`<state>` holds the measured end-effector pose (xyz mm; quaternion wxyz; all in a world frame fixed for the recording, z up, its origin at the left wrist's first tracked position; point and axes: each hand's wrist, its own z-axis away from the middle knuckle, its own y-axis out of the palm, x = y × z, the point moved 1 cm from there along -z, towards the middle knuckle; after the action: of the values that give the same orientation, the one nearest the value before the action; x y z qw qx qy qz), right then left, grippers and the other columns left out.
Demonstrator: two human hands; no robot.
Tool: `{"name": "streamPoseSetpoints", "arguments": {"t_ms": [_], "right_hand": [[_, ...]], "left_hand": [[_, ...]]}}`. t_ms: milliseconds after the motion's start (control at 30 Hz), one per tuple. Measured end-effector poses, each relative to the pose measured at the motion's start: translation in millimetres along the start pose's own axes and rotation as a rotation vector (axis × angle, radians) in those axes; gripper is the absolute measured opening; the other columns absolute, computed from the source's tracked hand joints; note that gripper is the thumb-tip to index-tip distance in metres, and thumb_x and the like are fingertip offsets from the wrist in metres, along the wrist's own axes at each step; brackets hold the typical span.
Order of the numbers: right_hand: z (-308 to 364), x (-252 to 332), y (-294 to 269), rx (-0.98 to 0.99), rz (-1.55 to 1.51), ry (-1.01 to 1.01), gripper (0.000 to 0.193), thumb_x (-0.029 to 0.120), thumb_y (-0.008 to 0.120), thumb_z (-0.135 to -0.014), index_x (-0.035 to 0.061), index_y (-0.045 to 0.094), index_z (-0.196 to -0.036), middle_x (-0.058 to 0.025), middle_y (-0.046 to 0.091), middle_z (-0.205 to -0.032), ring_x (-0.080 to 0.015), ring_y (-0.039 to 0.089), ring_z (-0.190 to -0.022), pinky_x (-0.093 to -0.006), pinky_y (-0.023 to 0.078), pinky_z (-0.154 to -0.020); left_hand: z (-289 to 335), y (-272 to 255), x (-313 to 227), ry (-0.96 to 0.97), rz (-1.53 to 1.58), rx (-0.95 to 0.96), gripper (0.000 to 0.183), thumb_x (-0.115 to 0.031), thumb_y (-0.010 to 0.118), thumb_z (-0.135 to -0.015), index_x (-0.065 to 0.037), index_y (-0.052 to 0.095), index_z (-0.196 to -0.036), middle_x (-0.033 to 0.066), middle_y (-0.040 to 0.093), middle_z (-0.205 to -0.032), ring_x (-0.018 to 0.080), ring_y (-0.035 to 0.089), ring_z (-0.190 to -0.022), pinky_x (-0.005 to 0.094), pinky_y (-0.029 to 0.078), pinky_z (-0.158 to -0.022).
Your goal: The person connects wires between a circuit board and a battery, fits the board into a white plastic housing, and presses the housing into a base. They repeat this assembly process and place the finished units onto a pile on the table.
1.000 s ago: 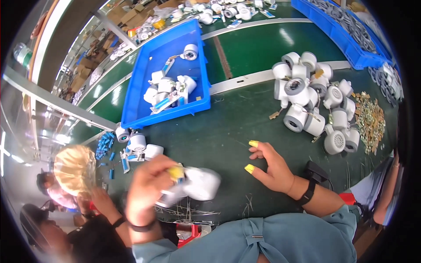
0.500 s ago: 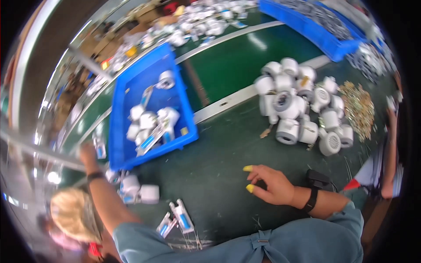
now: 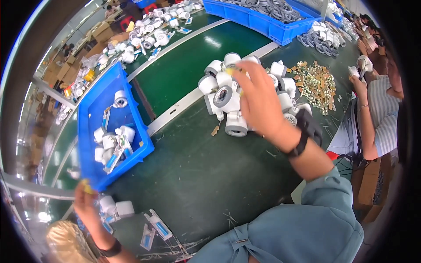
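Fingers (image 3: 243,84) apart on our right hand (image 3: 263,107), above white cylindrical housings (image 3: 236,123); left hand (image 3: 85,204) unclear. Likely light, stiff, smooth: we'd grip sides.

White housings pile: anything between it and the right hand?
Nothing visible. The right hand is over the pile of white housings, hiding part of it; the small tan pieces lie to the right.

L grip (image 3: 85,204) blurry, wht. housings (image 3: 233,104) pt. hidden
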<state>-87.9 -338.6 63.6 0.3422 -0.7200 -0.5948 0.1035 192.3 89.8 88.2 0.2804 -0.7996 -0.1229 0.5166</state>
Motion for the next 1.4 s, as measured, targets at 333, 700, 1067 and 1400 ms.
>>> {"name": "streamPoseSetpoints", "arguments": {"t_ms": [333,700,1067,1400], "right_hand": [[-23.4,-72.8,-2.1,0.428,0.311,-0.173,0.021,0.017,0.052,-0.091,-0.0019,0.059,-0.086,-0.0184,0.066,-0.075,-0.0327,0.066,-0.068,-0.0449,0.051,-0.058],[28.5,54.2,-14.6,0.708,-1.607,0.934,0.039,0.018,0.047,-0.1,-0.0023,0.05,-0.133,-0.0072,0.067,-0.111,-0.0117,0.063,-0.086,-0.0209,0.047,-0.063],[142.1,68.8,-11.8,1.089,-1.76,1.174,0.038,0.014,0.044,-0.102,0.0011,0.043,-0.137,-0.0132,0.063,-0.117,-0.0158,0.062,-0.091,-0.0284,0.05,-0.078],[158.2,80.4,-1.3,1.191,-1.577,1.023,0.02,0.016,0.04,-0.104,0.0027,0.05,-0.117,-0.0128,0.066,-0.103,-0.016,0.065,-0.084,-0.0272,0.053,-0.071]], "left_hand": [[165.5,40.1,-27.3,0.012,-0.137,0.247,0.021,0.007,0.06,-0.083,0.005,0.065,-0.103,0.0158,0.068,-0.099,0.0205,0.066,-0.082,0.0285,0.053,-0.073],[206.1,73.7,-23.6,0.274,-0.483,0.305,0.04,0.001,0.064,-0.073,0.001,0.061,-0.113,0.0176,0.062,-0.12,0.0351,0.06,-0.103,0.0449,0.043,-0.094],[180.6,85.4,-45.4,0.407,-0.288,0.315,0.035,0.009,0.061,-0.071,-0.003,0.068,-0.104,0.0117,0.066,-0.104,0.033,0.061,-0.092,0.0414,0.049,-0.085],[145.1,106.4,-80.6,0.607,-0.352,0.641,0.028,0.006,0.063,-0.071,-0.004,0.066,-0.097,0.0087,0.061,-0.104,0.0316,0.058,-0.102,0.0418,0.047,-0.088]]}}
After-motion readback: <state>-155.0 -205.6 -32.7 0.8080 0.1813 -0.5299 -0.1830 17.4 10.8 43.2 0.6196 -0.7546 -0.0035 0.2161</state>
